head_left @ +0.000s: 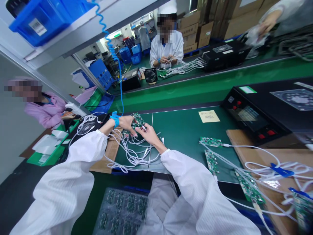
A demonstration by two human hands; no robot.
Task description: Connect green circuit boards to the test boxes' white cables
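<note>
Green table [178,133]: left hand [127,124] grips a circuit board [138,119], right hand [150,135] pinches a white plug [144,128] against it; paper note [209,116] near the far edge; co-worker [168,47] beyond.

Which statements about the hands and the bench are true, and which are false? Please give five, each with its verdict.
1. The left hand holds a circuit board. True.
2. The right hand holds a black plug. False: it holds a white plug.
3. The wristband is blue. True.
4. The yellow note lies on cardboard. False: it lies on the green surface.
5. A black machine stands right of the note. True.
</note>
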